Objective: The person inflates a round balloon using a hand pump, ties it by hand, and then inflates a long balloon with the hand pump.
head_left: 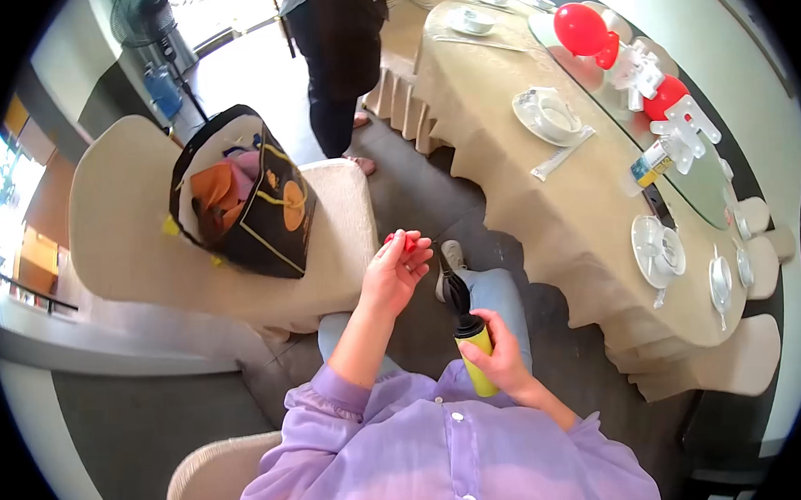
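My left hand (396, 270) is raised in front of me, its fingers curled around a small red piece (409, 242) that looks like an uninflated balloon. Lower and to the right, my right hand (503, 351) grips a yellow-green hand pump (479, 363) with a black top, held over my lap. The pump's black upper part points away from me, toward the floor and my shoe. The two hands are apart, and the red piece does not touch the pump.
A black bag (279, 221) with colored items sits on a beige chair (341, 208) ahead left. On the right, a cloth-covered table (501, 94) holds dishes, inflated red balloons (580, 29) and white plastic pieces (681, 135). A person (334, 56) stands ahead, near a fan (145, 24).
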